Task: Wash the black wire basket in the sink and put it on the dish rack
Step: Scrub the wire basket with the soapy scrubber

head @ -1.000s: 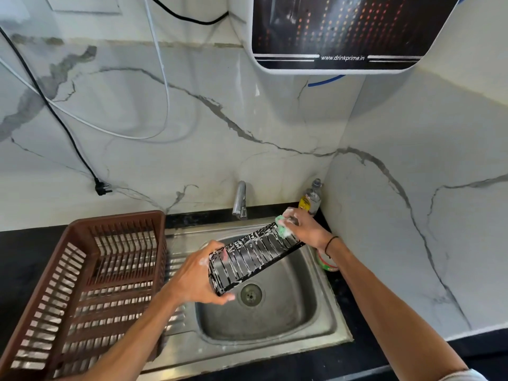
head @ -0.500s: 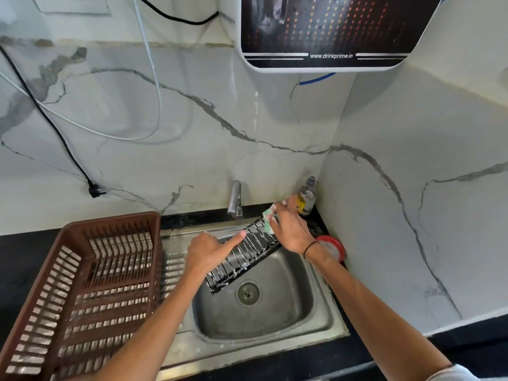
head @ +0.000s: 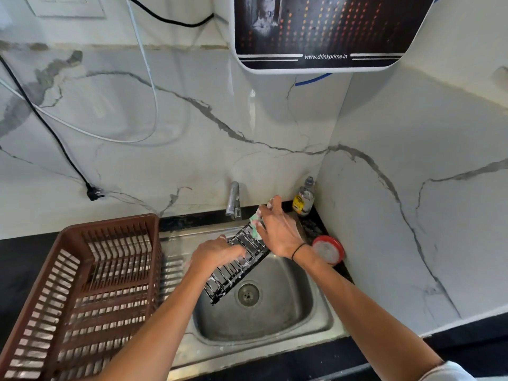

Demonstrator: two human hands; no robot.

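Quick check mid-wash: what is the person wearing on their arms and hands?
Both forearms are bare and neither hand is gloved. The right hand has a thin black band around its wrist, and a pale sleeve edge shows at the upper arm. The left hand has nothing visible on its wrist.

Black wire basket (head: 238,268): long, narrow, soap-flecked; held tilted over steel sink (head: 316,323), far end raised toward tap. Sink: single bowl, wet, drain at centre. Brown slatted dish rack (head: 79,287): left of sink, on drainboard.
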